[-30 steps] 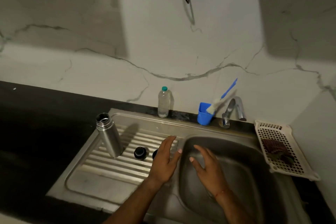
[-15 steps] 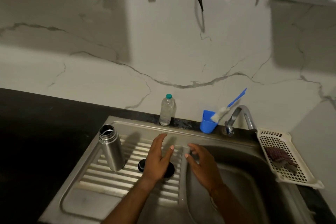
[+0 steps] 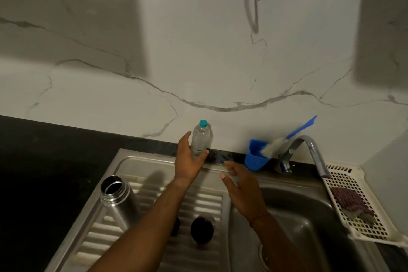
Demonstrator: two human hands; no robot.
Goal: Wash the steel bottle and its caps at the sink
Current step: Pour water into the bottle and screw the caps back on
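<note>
right now i see the left hand (image 3: 189,161) wrapped round the clear plastic bottle with a teal cap (image 3: 200,139) by the wall. the right hand (image 3: 242,190) hovers loosely open, holding nothing. the uncapped cylindrical steel bottle (image 3: 117,201) stands upright on the ribbed steel drainboard (image 3: 203,202), with a round black cap (image 3: 202,229) lying near it.

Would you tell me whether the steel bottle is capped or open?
Open: the steel bottle stands upright with its threaded mouth bare, and a black cap lies apart on the drainboard.
</note>
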